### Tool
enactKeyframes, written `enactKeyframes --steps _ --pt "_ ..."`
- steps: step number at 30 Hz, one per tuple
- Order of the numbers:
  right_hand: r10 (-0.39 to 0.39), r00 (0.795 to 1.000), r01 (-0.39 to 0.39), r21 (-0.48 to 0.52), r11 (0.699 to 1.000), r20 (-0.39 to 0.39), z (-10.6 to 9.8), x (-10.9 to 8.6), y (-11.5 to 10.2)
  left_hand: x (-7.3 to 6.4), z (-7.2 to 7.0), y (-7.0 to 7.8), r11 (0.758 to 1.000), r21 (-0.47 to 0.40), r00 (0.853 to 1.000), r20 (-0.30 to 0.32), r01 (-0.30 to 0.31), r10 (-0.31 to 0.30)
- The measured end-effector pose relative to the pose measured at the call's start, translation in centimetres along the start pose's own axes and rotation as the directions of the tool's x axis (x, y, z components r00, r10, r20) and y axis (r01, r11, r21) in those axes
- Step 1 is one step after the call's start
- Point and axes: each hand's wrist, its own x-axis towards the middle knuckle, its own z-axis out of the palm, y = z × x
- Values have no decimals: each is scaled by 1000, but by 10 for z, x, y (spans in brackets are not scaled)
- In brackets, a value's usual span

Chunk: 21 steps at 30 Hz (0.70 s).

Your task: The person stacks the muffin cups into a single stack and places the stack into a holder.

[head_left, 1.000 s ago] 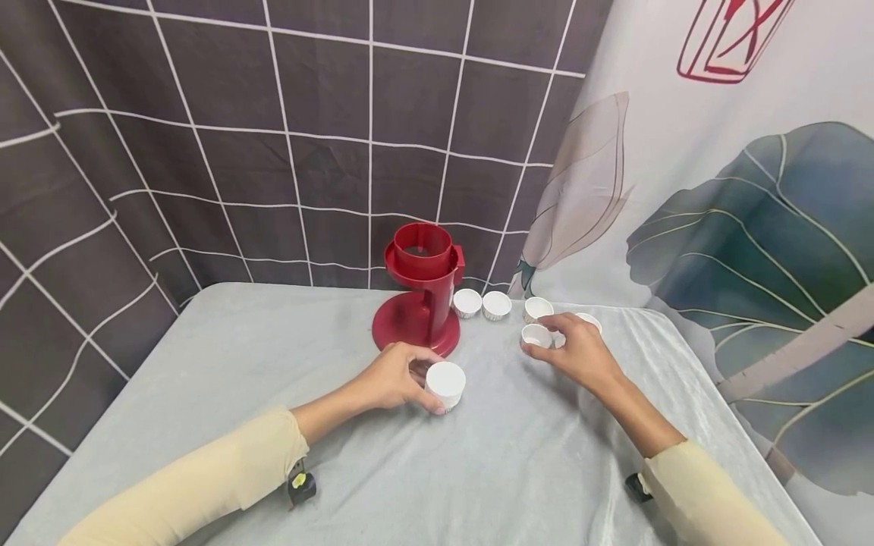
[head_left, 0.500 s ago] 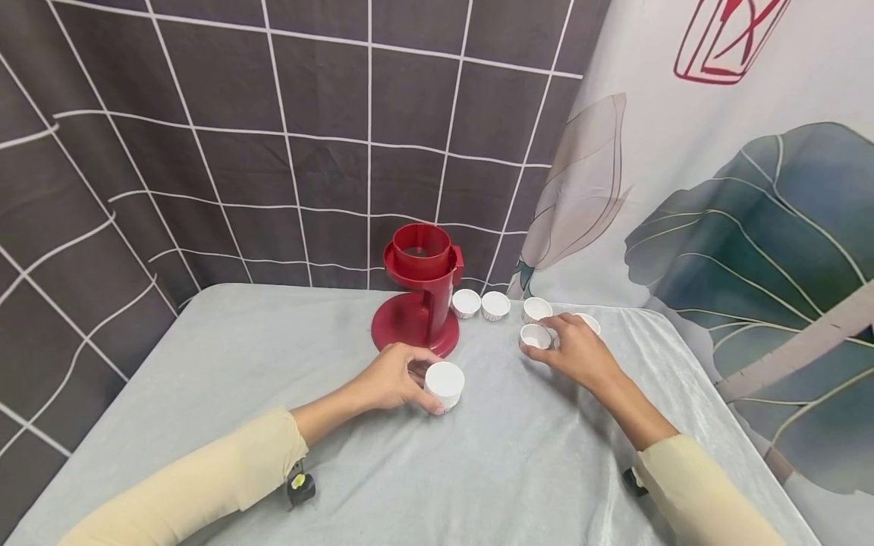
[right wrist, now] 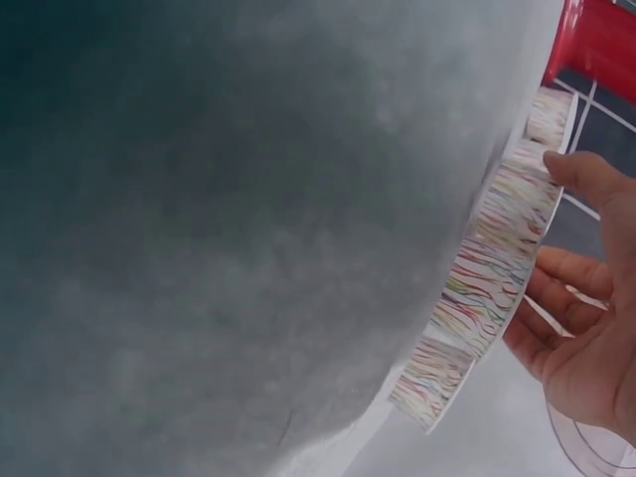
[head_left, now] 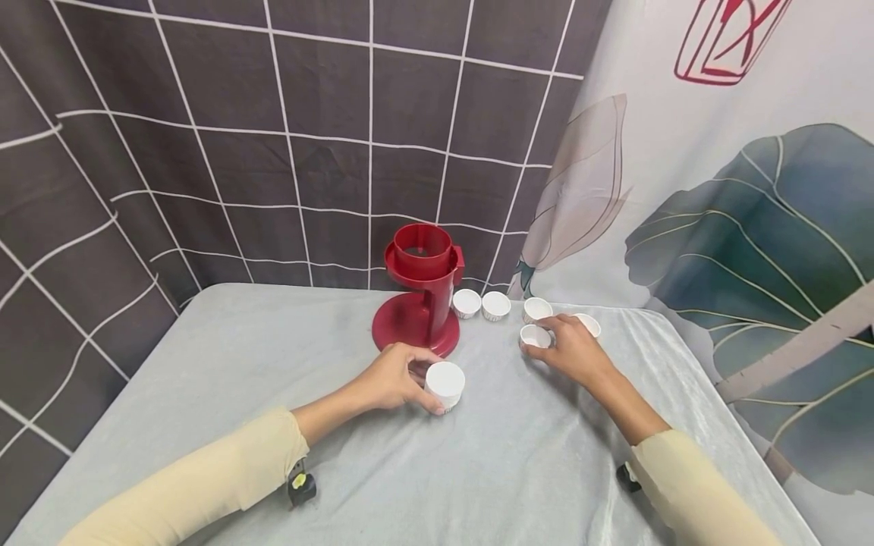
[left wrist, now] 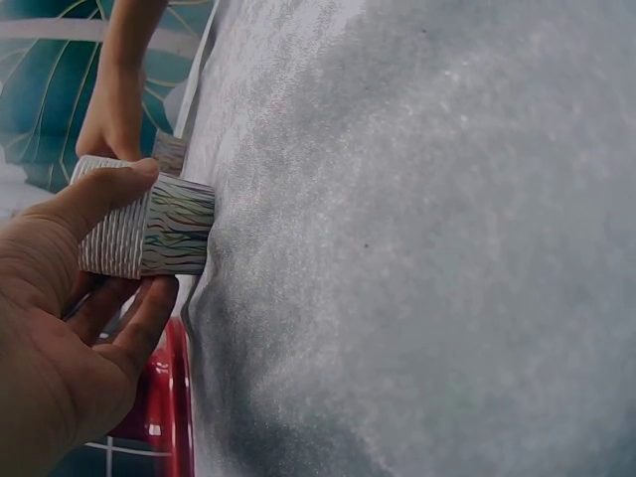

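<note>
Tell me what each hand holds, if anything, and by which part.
Left hand: a stack of cups, by its sides, thumb opposite fingers. Right hand: a white cup, between thumb and fingers near its rim.

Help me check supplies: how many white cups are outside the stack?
5 visible: left cup by the stand, middle cup right of it, front cup in the right hand, back cup behind it, right cup partly behind the hand. The hand may hide more.
</note>
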Motion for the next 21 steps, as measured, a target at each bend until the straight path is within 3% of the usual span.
enactKeyframes --steps 6,10,15,17,21 --pt "-3 1000 3 7 1000 -2 4 1 0 1 0 -1 1000 -1 1000 1 -5 5" --pt "-40 999 42 64 997 -30 -2 -3 -16 0 0 -2 1000 2 1000 3 0 0" --pt "-45 997 56 162 985 -66 -30 -6 -62 0 0 -1 1000 3 1000 4 1 -1" --pt "-12 999 18 185 983 -36 -47 -7 -88 0 -1 -1 1000 4 1000 3 4 -4" --pt "72 996 -82 203 976 58 -61 -7 -114 0 -1 1 1000 8 1000 3 15 -15"
